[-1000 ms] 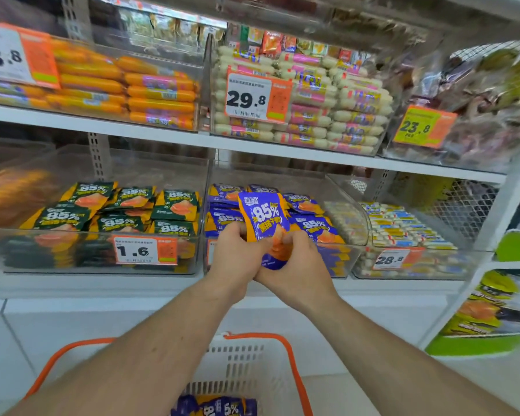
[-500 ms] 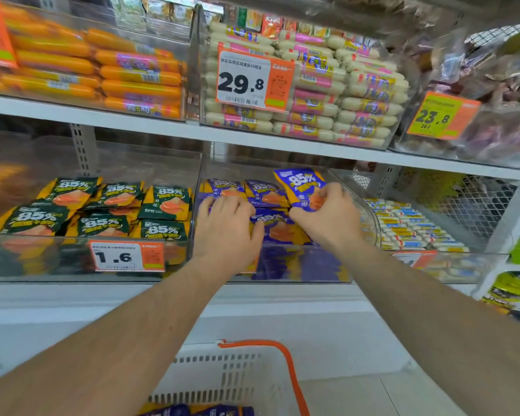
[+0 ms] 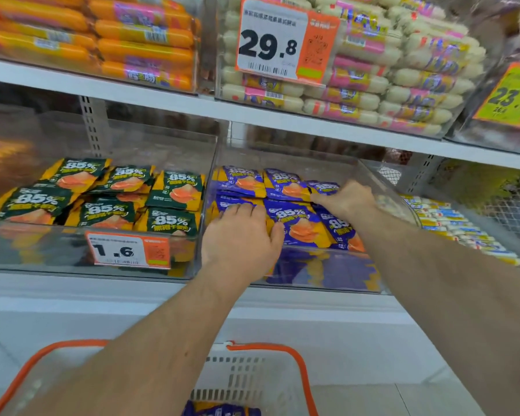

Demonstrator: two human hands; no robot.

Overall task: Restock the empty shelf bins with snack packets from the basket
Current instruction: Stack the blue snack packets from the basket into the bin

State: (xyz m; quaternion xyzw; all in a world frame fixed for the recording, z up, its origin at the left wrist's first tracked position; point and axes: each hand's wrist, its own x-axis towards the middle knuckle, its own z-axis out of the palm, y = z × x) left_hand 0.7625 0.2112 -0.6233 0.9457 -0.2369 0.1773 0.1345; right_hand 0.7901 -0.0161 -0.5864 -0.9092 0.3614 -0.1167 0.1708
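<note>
Purple snack packets [image 3: 297, 223] marked 85% fill a clear shelf bin [image 3: 385, 187] on the middle shelf. My left hand [image 3: 240, 235] lies flat on the packets at the bin's front left. My right hand [image 3: 347, 199] reaches to the back right, its fingers stretched out over a purple packet [image 3: 323, 187] lying there. Below, a white basket [image 3: 252, 379] with orange handles holds more purple packets [image 3: 219, 411], mostly cut off by the frame's edge.
Left of it, a clear bin of green 85% packets [image 3: 108, 205] carries a 1.6 price tag [image 3: 128, 250]. Orange sausages [image 3: 138, 43] and white-and-pink sausages [image 3: 403, 85] fill the bins above. Small stick packs [image 3: 457, 223] lie in the bin to the right.
My right hand carried one purple packet from in front of the bin to its back right and laid it down. My left hand moved onto the front packets and flattened there.
</note>
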